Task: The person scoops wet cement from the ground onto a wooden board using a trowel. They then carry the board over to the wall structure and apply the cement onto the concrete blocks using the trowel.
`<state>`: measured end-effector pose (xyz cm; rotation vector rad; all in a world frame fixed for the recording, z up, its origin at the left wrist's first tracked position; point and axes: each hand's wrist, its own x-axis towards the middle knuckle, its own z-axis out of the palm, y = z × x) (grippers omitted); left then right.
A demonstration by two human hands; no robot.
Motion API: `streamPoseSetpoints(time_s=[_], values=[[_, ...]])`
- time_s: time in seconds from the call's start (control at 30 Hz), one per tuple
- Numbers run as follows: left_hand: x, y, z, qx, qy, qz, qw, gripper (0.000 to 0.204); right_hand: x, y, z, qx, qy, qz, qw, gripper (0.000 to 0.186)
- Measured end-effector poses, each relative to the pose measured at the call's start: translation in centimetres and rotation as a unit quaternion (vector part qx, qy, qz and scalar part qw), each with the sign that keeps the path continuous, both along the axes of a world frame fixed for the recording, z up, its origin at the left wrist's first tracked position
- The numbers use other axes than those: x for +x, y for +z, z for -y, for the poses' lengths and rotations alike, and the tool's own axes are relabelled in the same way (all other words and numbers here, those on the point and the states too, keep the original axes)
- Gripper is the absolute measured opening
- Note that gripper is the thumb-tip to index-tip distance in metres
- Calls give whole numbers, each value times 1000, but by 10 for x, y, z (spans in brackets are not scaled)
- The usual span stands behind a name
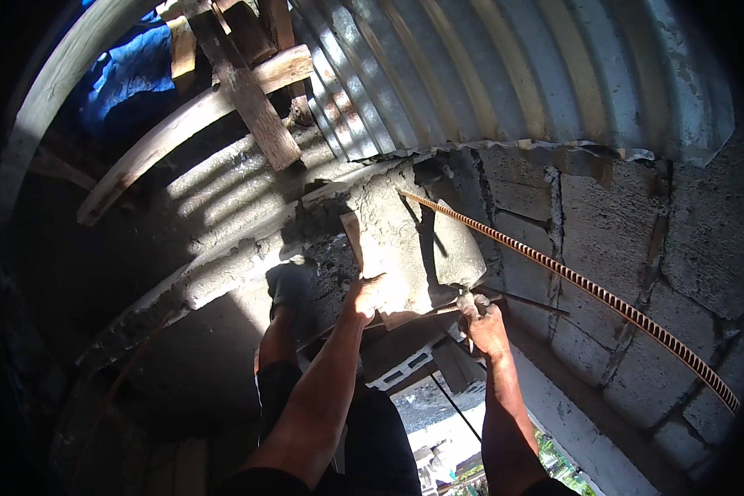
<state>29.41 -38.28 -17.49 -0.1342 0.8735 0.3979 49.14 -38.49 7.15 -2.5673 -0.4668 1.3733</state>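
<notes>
A: Eyes on the concrete block (pixel 413 248), grey and mortar-smeared, sitting up on the top of the wall just under the corrugated metal roofing (pixel 504 74). Its long axis runs from low near the hands up and away to the left, tilted.

B: And the hands?

A: Left hand (pixel 370 296) is pressed against the block's lower left edge, fingers wrapped onto it, gripping the block. Right hand (pixel 479 314) is at the lower right corner, closed around something thin and dark, looks like a trowel (pixel 521 299), though the blade is hard to make out.

B: So the block lies above both hands?

A: Above and just ahead, yes. The left hand is the one bearing on it; the right is just beside its corner, touching or nearly so, I cannot tell.

B: What's around it?

A: A ribbed steel rebar (pixel 587 285) slants from the block's top down to the right across the blockwork wall (pixel 620 248). Wet mortar (pixel 322 256) is heaped to the left along the wall top. Timber props (pixel 248 91) cross upper left, with a blue tarpaulin (pixel 132 74) behind. The person's foot (pixel 291 285) is planted on the ledge below.
</notes>
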Motion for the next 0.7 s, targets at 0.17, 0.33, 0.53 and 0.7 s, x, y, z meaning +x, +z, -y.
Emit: streamPoseSetpoints(time_s=[0.17,0.33,0.53,0.7], values=[[27,19,-1,27,45,9,999,16,8,15,16,-3,21,-71,997,19],[11,-14,13,5,39,-12,999,18,-21,-6,6,-52,12,-156,986,27],[37,-6,7,-5,4,79,997,16,-53,-90,-50,-31,-121,-239,963,30],[20,10,-14,-37,33,19,999,18,-70,-111,-52,35,-278,-285,917,29]])
